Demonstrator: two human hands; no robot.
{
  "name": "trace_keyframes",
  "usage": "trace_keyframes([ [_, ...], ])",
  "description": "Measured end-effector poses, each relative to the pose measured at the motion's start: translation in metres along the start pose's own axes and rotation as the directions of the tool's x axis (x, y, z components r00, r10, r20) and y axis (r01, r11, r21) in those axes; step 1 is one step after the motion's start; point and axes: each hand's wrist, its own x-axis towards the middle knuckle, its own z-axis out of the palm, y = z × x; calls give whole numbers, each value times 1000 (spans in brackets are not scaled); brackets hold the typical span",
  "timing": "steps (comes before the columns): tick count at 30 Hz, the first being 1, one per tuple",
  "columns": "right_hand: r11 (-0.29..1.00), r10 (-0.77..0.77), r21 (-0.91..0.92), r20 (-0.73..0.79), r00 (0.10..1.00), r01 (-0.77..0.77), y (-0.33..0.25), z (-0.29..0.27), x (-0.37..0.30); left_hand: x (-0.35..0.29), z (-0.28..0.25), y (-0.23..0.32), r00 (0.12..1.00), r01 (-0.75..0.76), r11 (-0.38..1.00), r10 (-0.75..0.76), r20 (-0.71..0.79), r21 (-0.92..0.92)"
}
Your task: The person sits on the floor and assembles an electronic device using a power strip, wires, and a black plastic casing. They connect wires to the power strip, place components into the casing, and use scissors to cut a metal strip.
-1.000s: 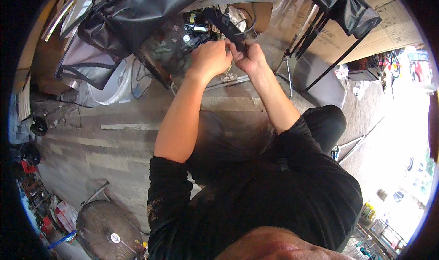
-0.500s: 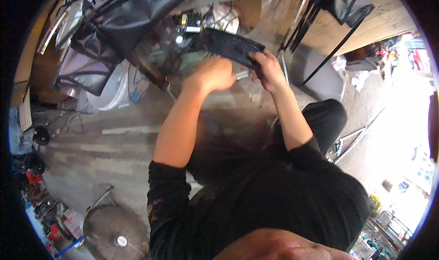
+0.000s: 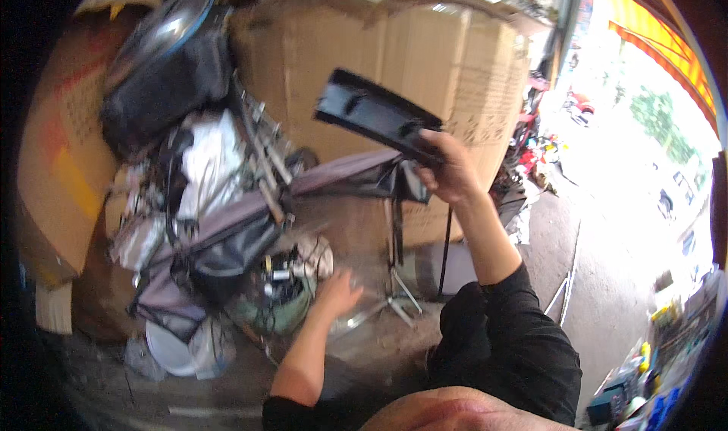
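My right hand (image 3: 451, 169) is raised and grips one end of a long black plastic trough-like piece (image 3: 371, 114), its hollow side with small inner ribs showing. The piece tilts down toward the hand, in front of a big cardboard box. Lower down, my left hand (image 3: 339, 294) is stretched forward, blurred, with its fingers apart and nothing visible in them. It is nearest to a green bag (image 3: 277, 309) holding dark and pale small items, and to a thin metal stand (image 3: 398, 302).
A large cardboard box (image 3: 334, 51) stands ahead, another cardboard box (image 3: 64, 150) at the left. A grey-black fabric cover (image 3: 227, 241) hangs across the middle left. Below it is a white bucket (image 3: 171, 351). At the right, the floor (image 3: 557, 226) leads to a bright opening.
The view has tilted up. My right hand has lifted the black trough-like piece up. My left hand has parted from it; the silvery cylinder between my hands no longer shows.
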Motion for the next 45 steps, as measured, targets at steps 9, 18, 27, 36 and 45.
trace_keyframes([
  [9,947,-322,-37,-98,942,320,-74,52,49,1,7,5,997,-55,994,49,64,95],
  [18,817,-564,-297,-230,794,494,-226,55,245,13,19,5,977,-26,998,13,215,56],
  [27,707,-314,-453,487,815,543,-8,100,99,15,32,-4,984,32,999,-30,177,-9],
  [36,729,464,-682,555,690,59,193,5,-30,5,13,2,996,89,969,-92,3,230],
  [45,725,566,-684,527,635,-78,242,-10,-50,-8,7,-28,966,239,954,-215,-142,181],
])
